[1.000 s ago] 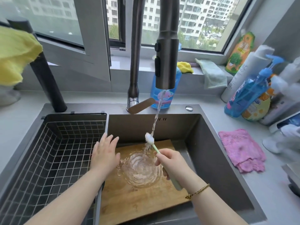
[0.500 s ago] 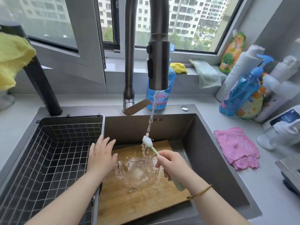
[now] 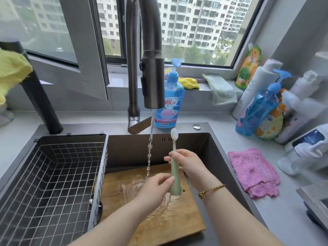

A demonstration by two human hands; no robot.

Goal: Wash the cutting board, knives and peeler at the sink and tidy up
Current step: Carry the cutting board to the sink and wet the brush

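Note:
A wooden cutting board [image 3: 177, 221] lies flat in the sink [image 3: 220, 157], wet, with water from the tap [image 3: 153, 82] splashing on it. My right hand [image 3: 190, 165] grips a pale green toothbrush [image 3: 174, 176] upright by the middle of its handle, white bristles at the top, just right of the stream. My left hand [image 3: 157, 187] is over the board under the stream, fingertips touching the lower part of the brush handle. No knife or peeler is visible.
A black wire drain basket [image 3: 53, 183] fills the sink's left half. A blue dish-soap bottle [image 3: 168, 103] stands behind the tap. A pink cloth [image 3: 253, 171] lies on the counter at right, with several bottles [image 3: 257, 110] behind it. Yellow cloth [image 3: 12, 71] hangs at left.
My right hand lifted the toothbrush out of the stream and turned it upright. My left hand left the board's left edge and moved right to the brush handle.

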